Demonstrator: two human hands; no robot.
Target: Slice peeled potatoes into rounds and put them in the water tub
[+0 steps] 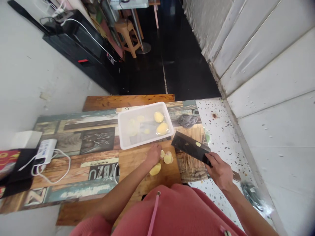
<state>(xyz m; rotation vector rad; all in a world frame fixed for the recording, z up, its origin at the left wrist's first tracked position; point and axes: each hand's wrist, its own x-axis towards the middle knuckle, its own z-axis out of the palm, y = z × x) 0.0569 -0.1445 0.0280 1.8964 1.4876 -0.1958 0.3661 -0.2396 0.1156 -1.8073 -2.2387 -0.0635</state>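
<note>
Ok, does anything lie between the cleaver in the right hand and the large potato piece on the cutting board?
Yes: seen from the head camera, a small cluster of potato slices lies on the cutting board between the cleaver and the large potato piece. The left hand is just beyond that piece, off the direct line.

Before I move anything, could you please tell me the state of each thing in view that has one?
Knife: gripped in the right hand, a slice stuck on its blade
Potato slices: cut, on the board
Larger potato piece: peeled, on the board
Tub: uncovered, with peeled potatoes inside
Left hand: fingers bent, beside the slices; grip unclear
Cloth: crumpled
Skewers: loose, spread out
Stool: upright
</note>
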